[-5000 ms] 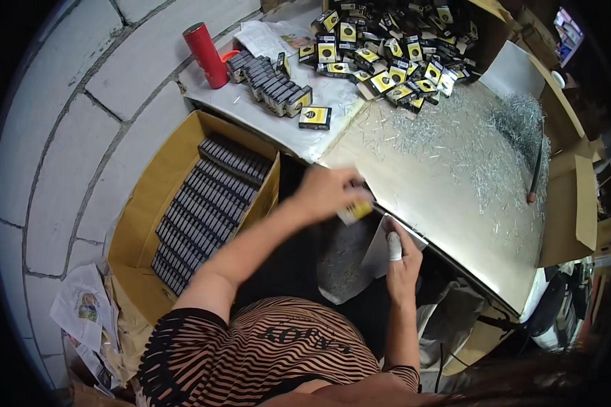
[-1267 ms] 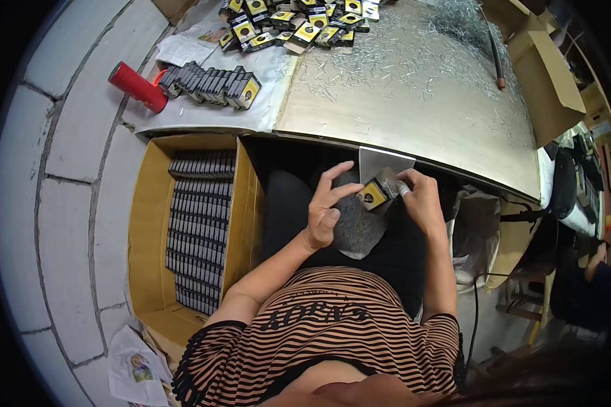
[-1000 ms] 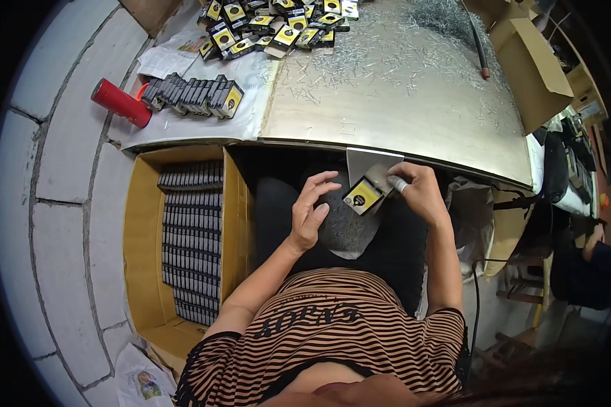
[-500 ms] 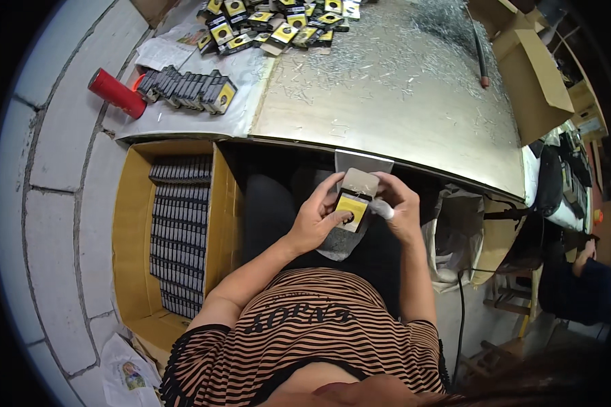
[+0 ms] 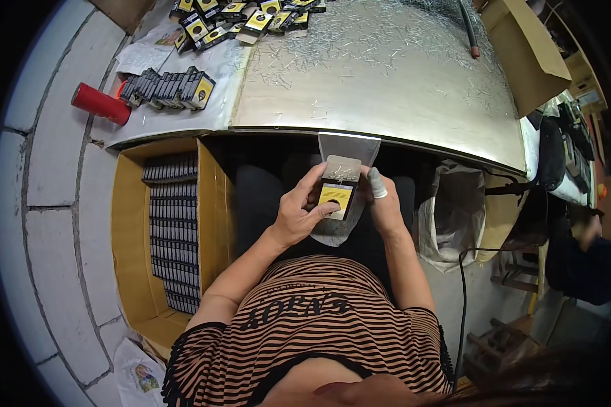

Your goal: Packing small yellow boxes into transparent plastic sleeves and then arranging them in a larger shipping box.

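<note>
A small black and yellow cardboard box (image 5: 337, 192) is gripped in my left hand (image 5: 299, 211), its thumb pressed on the front. The box's top flap (image 5: 343, 166) stands up, and thin shiny metal pieces show at its mouth. Close against the box's right side is my right hand (image 5: 385, 207), with a grey-white cover on its raised thumb. That thumb stands apart from the box, while the other fingers are partly hidden behind it. Beneath both hands a grey metal chute (image 5: 360, 146) slopes down from the table edge toward my lap.
Loose metal pins lie across the tabletop (image 5: 387, 95), near a heap of similar boxes (image 5: 256, 26). A row of boxes (image 5: 166, 88) and a red cylinder (image 5: 102, 104) are on the left. A carton (image 5: 130, 230) holds packed boxes; a lined bag (image 5: 448, 220) hangs right. Another person (image 5: 590, 264) is far right.
My right thumb has moved off the box and now points upward. Both hands and the box appear slightly further left as the view shifts. The flap remains up.
</note>
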Demonstrator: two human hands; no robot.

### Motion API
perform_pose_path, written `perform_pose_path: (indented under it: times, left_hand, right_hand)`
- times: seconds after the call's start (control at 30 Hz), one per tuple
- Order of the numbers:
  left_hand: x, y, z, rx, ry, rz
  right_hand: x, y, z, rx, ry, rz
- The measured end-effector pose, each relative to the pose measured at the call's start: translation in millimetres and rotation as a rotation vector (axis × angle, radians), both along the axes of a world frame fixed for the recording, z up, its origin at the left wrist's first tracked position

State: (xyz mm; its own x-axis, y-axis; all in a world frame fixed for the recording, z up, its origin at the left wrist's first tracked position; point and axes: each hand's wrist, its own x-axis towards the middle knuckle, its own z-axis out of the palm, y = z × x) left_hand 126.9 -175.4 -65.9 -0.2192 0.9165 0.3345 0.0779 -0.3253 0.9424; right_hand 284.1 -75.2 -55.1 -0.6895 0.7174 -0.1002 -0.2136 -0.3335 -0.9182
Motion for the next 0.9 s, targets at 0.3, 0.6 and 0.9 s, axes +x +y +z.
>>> perform_pose_path:
  times: [0.3,0.6,0.9]
  left_hand:
    - [-9,1,19,0.336,0.738,0.056]
    - [-11,-10,-10,-0.049,0.112,0.095]
    - [-13,-13,-2,-0.224,-0.064,0.058]
  right_hand:
    - [-31,-12,13,-0.238,0.228,-0.041]
    - [-30,-27,3,-0.087,-0.067,-0.135]
    - [-24,-29,12,0.288,-0.267,-0.177]
